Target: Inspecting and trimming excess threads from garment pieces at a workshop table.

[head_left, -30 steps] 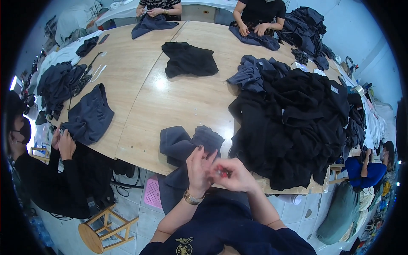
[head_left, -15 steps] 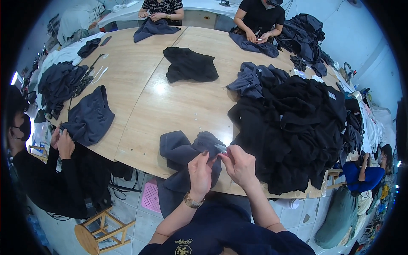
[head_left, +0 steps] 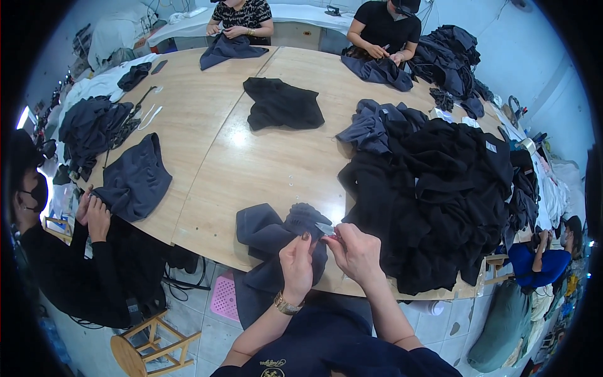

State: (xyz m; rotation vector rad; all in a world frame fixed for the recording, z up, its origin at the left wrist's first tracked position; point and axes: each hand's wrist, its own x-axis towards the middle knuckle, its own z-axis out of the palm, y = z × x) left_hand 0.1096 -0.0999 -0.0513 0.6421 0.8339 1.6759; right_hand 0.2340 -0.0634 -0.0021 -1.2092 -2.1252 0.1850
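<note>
A dark blue-grey garment (head_left: 259, 226) with a gathered elastic band lies at the near table edge and hangs partly over it. My left hand (head_left: 296, 267) is closed in a pinch on the garment's edge; the exact bit between its fingertips is hidden. Close beside it, my right hand (head_left: 357, 252) is closed around small thread snips (head_left: 325, 229), whose pale metal blades point left over the gathered band. The handle of the snips is mostly covered by my fingers.
A large heap of black garments (head_left: 433, 201) fills the table (head_left: 207, 207) on my right. One black garment (head_left: 282, 103) lies mid-table. Co-workers handle similar garments across from me and at the left. A wooden stool (head_left: 135, 352) and a pink basket (head_left: 224, 295) stand on the floor.
The whole view has shifted slightly, with the table appearing lower. My right hand with the snips has turned a little; my left hand keeps its pinch beside it.
</note>
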